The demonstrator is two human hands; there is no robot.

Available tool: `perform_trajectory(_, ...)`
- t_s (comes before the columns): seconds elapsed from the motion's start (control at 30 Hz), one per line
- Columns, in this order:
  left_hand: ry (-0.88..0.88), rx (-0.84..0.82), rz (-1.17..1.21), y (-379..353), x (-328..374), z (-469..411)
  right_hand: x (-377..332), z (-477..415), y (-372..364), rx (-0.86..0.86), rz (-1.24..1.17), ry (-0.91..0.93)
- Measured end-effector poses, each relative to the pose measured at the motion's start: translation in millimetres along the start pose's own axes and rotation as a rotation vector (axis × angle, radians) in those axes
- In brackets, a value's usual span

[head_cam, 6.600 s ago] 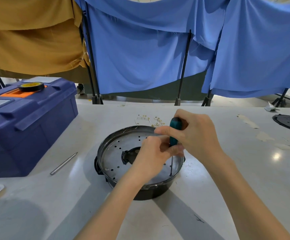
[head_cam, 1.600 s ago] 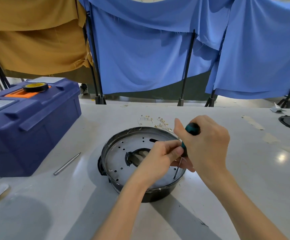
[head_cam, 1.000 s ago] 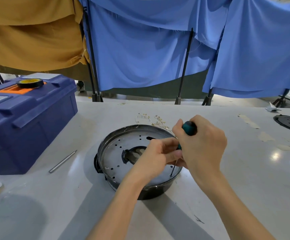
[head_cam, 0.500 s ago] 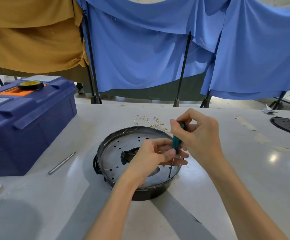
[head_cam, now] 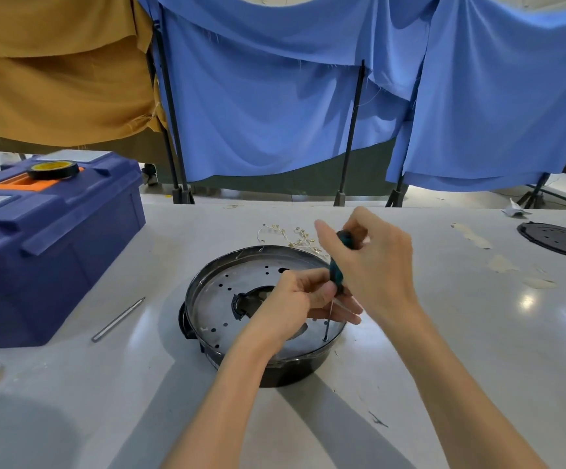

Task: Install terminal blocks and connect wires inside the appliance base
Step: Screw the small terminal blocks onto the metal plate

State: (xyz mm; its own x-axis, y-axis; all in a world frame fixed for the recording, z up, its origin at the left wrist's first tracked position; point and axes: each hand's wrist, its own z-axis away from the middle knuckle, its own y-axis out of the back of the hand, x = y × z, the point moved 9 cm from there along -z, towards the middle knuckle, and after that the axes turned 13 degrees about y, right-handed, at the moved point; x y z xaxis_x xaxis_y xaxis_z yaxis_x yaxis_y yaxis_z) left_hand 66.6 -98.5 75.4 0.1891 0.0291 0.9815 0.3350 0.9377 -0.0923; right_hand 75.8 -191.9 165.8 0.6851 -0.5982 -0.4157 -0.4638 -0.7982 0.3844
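Note:
A round black appliance base [head_cam: 227, 358] with a perforated metal plate [head_cam: 217, 299] on top sits in the middle of the table. My right hand [head_cam: 373, 265] grips the teal handle of a screwdriver [head_cam: 336, 275]; its thin shaft stands nearly upright, tip in a hole near the plate's right rim. My left hand [head_cam: 295, 299] pinches the screwdriver at the bottom of the handle, over the plate's centre opening. A bundle of loose wires with terminals [head_cam: 288, 235] lies behind the base.
A blue toolbox [head_cam: 48, 248] with a tape roll [head_cam: 53, 169] on it stands at the left. A metal rod [head_cam: 118, 319] lies beside it. A black perforated disc [head_cam: 559, 240] lies at far right. Blue and ochre cloths hang behind the table.
My right hand has kept regripping the screwdriver handle, its thumb now stretched out to the left. The left hand stays at the shaft. The base has not moved.

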Motion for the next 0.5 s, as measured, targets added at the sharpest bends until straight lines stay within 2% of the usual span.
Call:
perform_trajectory(0.07, -0.001, 0.008, -0.006, 4, -1, -1, 4, 0, -11, -0.212, -0.214, -0.026)
perform_trajectory(0.1, -0.006, 0.009, -0.011, 6, -2, -2, 3, 2, -12, -0.241, -0.244, -0.014)
perform_trajectory(0.2, -0.037, -0.016, -0.031, 5, -2, -3, 2, 7, -3, -0.112, -0.180, 0.036)
perform_trajectory(0.4, -0.086, 0.058, -0.017, 6, 2, -6, 7, 14, 1, 0.087, 0.057, -0.015)
perform_trajectory(0.5, -0.086, 0.045, -0.028, 4, 2, -6, 5, 21, -2, 0.094, 0.165, -0.062)
